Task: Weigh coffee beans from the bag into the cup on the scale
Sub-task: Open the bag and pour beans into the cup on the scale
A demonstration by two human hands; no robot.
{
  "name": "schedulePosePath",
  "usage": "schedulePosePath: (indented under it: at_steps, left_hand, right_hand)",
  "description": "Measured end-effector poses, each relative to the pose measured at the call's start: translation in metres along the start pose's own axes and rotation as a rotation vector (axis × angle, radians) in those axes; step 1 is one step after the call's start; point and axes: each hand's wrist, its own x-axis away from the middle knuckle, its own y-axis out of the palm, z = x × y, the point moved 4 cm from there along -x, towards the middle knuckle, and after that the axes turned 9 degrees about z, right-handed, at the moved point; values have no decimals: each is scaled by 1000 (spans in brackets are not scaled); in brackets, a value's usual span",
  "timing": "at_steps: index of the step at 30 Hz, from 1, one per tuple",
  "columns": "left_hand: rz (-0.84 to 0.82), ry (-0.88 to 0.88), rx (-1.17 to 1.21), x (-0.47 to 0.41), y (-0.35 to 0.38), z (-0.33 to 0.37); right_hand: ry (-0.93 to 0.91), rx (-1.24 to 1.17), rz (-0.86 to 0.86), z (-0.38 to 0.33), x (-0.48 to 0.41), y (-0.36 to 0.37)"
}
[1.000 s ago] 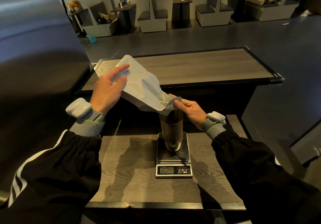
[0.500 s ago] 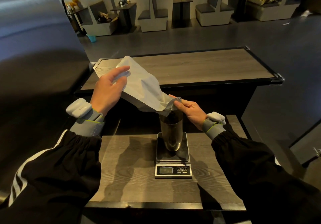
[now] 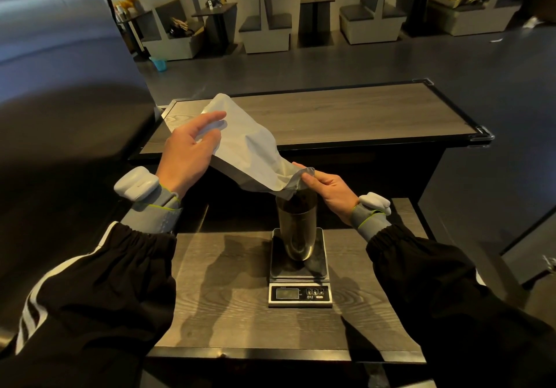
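A silver foil coffee bag (image 3: 249, 149) is tilted with its mouth down over a tall metal cup (image 3: 296, 231). The cup stands on a small digital scale (image 3: 299, 282) on the near wooden table. My left hand (image 3: 189, 149) holds the raised bottom end of the bag. My right hand (image 3: 328, 189) pinches the bag's mouth just above the cup's rim. Dark beans show inside the top of the cup. The scale's display is too dim to read.
The near wooden table (image 3: 228, 306) has bare surface left of the scale. A longer, higher wooden counter (image 3: 346, 113) runs behind it. Booth seats and small tables (image 3: 316, 14) line the far wall. A curved dark wall (image 3: 60, 101) fills the left.
Almost nothing moves: the bag stays tilted over the cup, and both hands keep their grips in nearly the same place.
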Motion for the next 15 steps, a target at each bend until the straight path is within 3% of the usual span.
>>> schedulePosePath:
  at_steps: [15]
  left_hand:
    - [-2,29,-9,-5,-1,-5]
  right_hand:
    - [-6,16,-4,-1,0,0]
